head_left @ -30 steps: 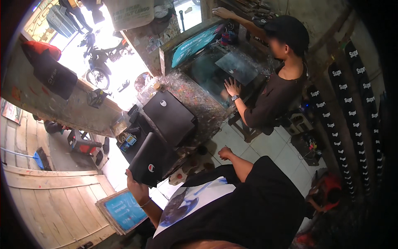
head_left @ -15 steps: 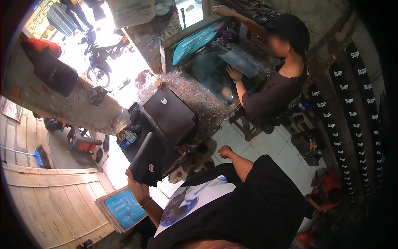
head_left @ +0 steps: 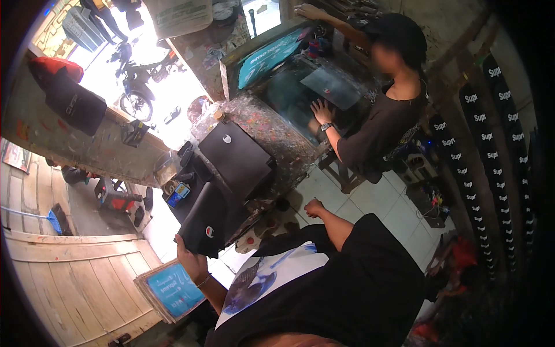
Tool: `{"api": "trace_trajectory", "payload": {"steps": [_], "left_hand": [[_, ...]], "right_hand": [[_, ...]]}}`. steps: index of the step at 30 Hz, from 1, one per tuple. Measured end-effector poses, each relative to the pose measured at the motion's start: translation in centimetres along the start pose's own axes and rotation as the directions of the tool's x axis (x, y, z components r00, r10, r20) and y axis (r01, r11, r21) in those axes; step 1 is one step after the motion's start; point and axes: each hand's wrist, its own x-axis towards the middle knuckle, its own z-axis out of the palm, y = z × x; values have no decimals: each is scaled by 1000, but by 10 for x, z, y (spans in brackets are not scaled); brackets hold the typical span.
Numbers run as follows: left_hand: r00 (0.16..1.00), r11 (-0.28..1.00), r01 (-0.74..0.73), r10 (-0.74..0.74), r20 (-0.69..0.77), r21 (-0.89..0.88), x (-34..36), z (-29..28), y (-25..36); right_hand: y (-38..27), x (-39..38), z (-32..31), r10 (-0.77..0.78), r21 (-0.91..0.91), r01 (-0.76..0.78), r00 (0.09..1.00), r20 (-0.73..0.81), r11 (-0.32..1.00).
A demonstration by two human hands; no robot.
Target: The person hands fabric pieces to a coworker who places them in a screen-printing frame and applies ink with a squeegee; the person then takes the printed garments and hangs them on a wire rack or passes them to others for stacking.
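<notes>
My left hand (head_left: pixel 191 258) grips the near edge of a black fabric piece (head_left: pixel 203 218) with a small round red-and-white logo. The piece drapes over the near left end of the workbench. My right hand (head_left: pixel 314 209) is held in front of my shirt, fingers curled closed, and nothing shows in it. Beyond the held piece lies a stack of black panels (head_left: pixel 240 165), its top one bearing a similar pale logo. A small blue box (head_left: pixel 178 194) sits left of the held piece.
Across the bench a co-worker (head_left: pixel 381 110) rests one hand on a dark glossy surface (head_left: pixel 289 92) and reaches toward a raised blue printing screen (head_left: pixel 269 58). Another blue screen (head_left: pixel 173 289) leans at lower left. Black printed strips (head_left: pixel 483 139) hang right. A motorbike (head_left: pixel 139 87) stands outside.
The co-worker's near hand has slid toward the bench's near side, and a small logo now shows on the dark panel beside it. My hands stay almost where they were.
</notes>
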Motion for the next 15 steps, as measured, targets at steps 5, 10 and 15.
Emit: {"api": "trace_trajectory", "payload": {"steps": [5,10,15], "left_hand": [[982,847,-186,144,121,499,-1,11,3],[945,734,-323,213,249,597,3,14,1],[890,324,-437,288,353,839,2,19,2]], "right_hand": [[13,14,-2,-26,-28,26,999,21,999],[6,10,-3,22,24,-22,1000,-17,999],[11,3,-2,5,-13,-6,999,-34,1000]]}}
